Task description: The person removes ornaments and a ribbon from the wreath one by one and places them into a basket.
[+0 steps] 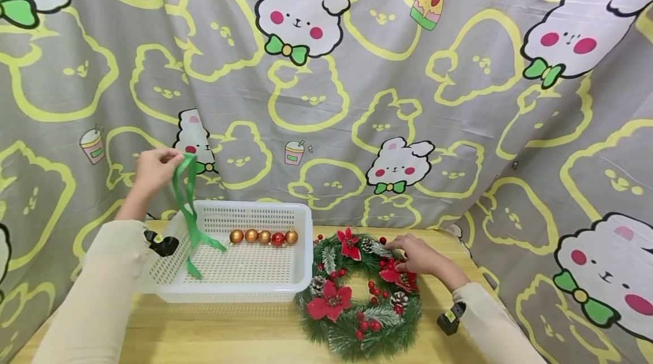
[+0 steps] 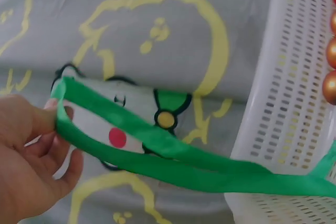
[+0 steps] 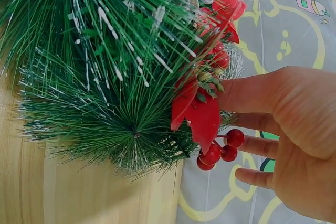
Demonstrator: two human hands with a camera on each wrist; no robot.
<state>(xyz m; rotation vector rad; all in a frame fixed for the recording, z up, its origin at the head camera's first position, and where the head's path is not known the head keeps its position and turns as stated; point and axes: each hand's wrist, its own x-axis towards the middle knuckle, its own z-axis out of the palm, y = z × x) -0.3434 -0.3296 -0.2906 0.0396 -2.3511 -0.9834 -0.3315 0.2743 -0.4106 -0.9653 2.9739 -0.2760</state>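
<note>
My left hand (image 1: 155, 168) pinches the top of a looped green ribbon (image 1: 191, 218) between thumb and fingers, raised over the left end of a white plastic basket (image 1: 308, 250). The ribbon's tails hang down into the basket. In the left wrist view, the ribbon (image 2: 173, 177) stretches as two strands from the fingertips. A Christmas wreath (image 1: 388, 344) with red poinsettias, berries, pine cones and frosted sprigs lies right of the basket. Resting on its upper right side is my right hand (image 1: 423, 259). The right wrist view shows the thumb at a red flower (image 3: 197, 114), other fingers loosely extended.
Several gold baubles (image 1: 264, 237) and a red bauble (image 1: 278, 238) stand in a row along the basket's far side. Basket and wreath sit close together on a wooden table (image 1: 245, 335). A patterned grey curtain (image 1: 326, 177) hangs right behind the table.
</note>
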